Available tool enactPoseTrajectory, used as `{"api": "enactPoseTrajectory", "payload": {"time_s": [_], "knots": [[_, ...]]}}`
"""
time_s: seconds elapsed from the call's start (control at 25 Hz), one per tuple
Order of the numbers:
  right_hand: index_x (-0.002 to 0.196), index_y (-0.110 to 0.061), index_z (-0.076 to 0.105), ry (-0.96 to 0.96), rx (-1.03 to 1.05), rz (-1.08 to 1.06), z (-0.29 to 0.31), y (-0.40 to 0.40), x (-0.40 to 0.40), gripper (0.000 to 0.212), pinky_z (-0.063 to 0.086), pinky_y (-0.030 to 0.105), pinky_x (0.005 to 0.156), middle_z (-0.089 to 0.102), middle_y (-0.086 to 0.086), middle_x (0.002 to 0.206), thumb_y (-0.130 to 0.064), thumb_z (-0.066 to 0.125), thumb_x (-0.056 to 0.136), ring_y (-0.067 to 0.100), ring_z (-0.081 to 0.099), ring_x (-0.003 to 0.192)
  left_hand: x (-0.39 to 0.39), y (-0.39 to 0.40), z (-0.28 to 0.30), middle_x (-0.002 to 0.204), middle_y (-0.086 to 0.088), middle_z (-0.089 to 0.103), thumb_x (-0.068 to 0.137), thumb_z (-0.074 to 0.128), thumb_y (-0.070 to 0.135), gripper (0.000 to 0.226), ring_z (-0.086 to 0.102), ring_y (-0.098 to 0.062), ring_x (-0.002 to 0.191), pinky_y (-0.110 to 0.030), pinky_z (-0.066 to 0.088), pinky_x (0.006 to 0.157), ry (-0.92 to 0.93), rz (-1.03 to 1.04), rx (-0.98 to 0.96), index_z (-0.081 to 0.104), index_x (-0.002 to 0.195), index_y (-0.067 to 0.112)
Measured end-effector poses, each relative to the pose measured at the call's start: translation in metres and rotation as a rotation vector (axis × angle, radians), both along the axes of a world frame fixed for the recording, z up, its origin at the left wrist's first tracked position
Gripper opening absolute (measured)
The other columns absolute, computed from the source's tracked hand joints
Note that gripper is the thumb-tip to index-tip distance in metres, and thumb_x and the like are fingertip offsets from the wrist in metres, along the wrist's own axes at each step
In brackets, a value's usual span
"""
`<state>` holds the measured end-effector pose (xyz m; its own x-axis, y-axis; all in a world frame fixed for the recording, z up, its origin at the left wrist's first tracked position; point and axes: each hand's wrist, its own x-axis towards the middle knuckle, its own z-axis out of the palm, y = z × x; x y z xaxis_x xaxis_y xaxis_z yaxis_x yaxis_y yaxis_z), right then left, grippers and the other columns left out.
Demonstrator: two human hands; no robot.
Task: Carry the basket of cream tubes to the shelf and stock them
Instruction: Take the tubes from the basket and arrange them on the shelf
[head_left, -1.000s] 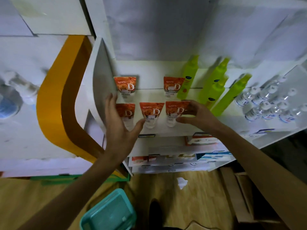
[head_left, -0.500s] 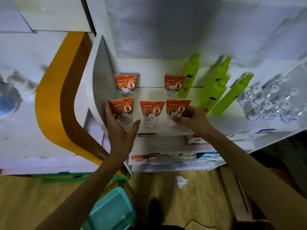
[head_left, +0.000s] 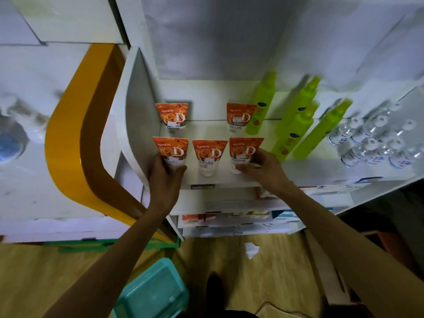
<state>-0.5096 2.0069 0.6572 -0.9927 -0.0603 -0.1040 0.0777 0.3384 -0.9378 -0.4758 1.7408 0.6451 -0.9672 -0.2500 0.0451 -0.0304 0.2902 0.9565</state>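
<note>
Five orange rose-printed cream tubes with white caps stand cap-down on the white shelf at mid-frame: three in a front row, two behind. The left hand has its fingers and thumb clamped around the front-left tube. The right hand pinches the lower part of the front-right tube, fingers closed on it. The front-middle tube stands untouched between them. Lime-green spray bottles stand to the right, clear white-capped bottles beyond. A teal plastic basket sits on the wooden floor at lower centre.
</note>
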Motion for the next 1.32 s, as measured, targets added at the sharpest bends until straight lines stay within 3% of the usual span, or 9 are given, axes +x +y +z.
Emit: {"api": "enactPoseTrajectory", "payload": {"time_s": [0.24,0.48,0.64,0.76,0.84,0.92,1.04,1.2,1.32], "knots": [[0.120,-0.014,0.067,0.023,0.006,0.008,-0.006,0.001,0.000,0.044,0.056,0.039,0.095,0.074,0.000,0.113,-0.015,0.081,0.078,0.012,0.069,0.104,0.000,0.000,-0.007,0.135,0.006,0.057,0.089,0.070,0.014,0.057,0.054,-0.006,0.123,-0.034,0.045,0.107,0.013,0.057,0.008,0.044,0.140,0.017],[0.126,-0.017,0.060,0.029,0.009,-0.025,-0.012,-0.001,0.006,0.055,0.057,0.038,0.094,0.071,-0.001,0.118,-0.019,0.083,0.076,0.014,0.068,0.107,0.004,0.002,-0.010,0.142,0.001,0.056,0.086,0.072,0.026,0.063,0.054,-0.017,0.131,-0.044,0.046,0.109,-0.024,0.104,0.021,0.044,0.142,0.018],[0.130,-0.019,0.052,0.019,-0.008,-0.194,-0.015,-0.005,0.022,0.064,0.057,0.030,0.082,0.064,-0.003,0.123,-0.024,0.084,0.075,0.014,0.065,0.106,0.034,0.012,-0.008,0.151,0.001,0.048,0.090,0.071,0.027,0.068,0.046,-0.015,0.137,-0.025,0.042,0.107,-0.056,0.161,-0.004,0.037,0.148,0.018],[0.109,-0.016,0.058,0.076,0.021,-0.353,-0.015,-0.011,0.044,0.037,0.054,0.028,0.072,0.067,0.001,0.099,-0.024,0.080,0.080,0.016,0.066,0.088,0.067,0.021,-0.013,0.131,0.003,0.057,0.090,0.071,0.018,0.051,0.056,-0.013,0.124,-0.025,0.049,0.102,0.021,0.224,0.061,0.049,0.135,0.013],[0.101,-0.016,0.064,0.083,0.038,-0.285,-0.015,-0.018,0.054,0.022,0.056,0.029,0.069,0.069,0.000,0.087,-0.024,0.076,0.085,0.017,0.069,0.076,0.070,0.021,-0.015,0.115,0.010,0.063,0.091,0.070,0.017,0.037,0.064,-0.005,0.108,-0.031,0.056,0.095,0.025,0.182,0.071,0.056,0.125,0.013],[0.106,-0.019,0.068,0.081,0.048,-0.161,-0.015,-0.030,0.060,0.021,0.058,0.030,0.064,0.071,0.000,0.084,-0.026,0.073,0.087,0.017,0.070,0.067,0.062,0.020,-0.011,0.108,0.018,0.065,0.093,0.068,0.022,0.030,0.065,0.004,0.098,-0.026,0.058,0.087,-0.013,0.104,0.020,0.060,0.121,0.018],[0.120,-0.025,0.065,0.087,0.112,-0.063,-0.017,-0.049,0.058,0.032,0.061,0.032,0.062,0.072,-0.004,0.084,-0.033,0.069,0.090,0.012,0.069,0.062,0.047,0.022,-0.008,0.119,0.011,0.067,0.094,0.066,0.026,0.034,0.065,0.004,0.096,-0.014,0.057,0.079,-0.021,-0.012,-0.044,0.060,0.127,0.022],[0.131,-0.027,0.058,0.102,0.183,-0.010,-0.017,-0.071,0.048,0.042,0.061,0.030,0.059,0.071,-0.005,0.090,-0.039,0.065,0.092,0.009,0.069,0.065,0.030,0.029,-0.015,0.134,0.008,0.064,0.094,0.064,0.035,0.048,0.069,-0.010,0.100,-0.038,0.062,0.079,-0.006,-0.065,-0.146,0.053,0.140,0.027],[0.132,-0.028,0.058,0.130,0.215,0.000,-0.016,-0.077,0.041,0.041,0.059,0.026,0.061,0.074,-0.002,0.094,-0.040,0.062,0.093,0.006,0.068,0.069,0.017,0.031,-0.013,0.127,0.004,0.070,0.097,0.056,0.041,0.047,0.071,-0.011,0.100,-0.040,0.062,0.079,0.013,-0.126,-0.229,0.052,0.142,0.031]]}}
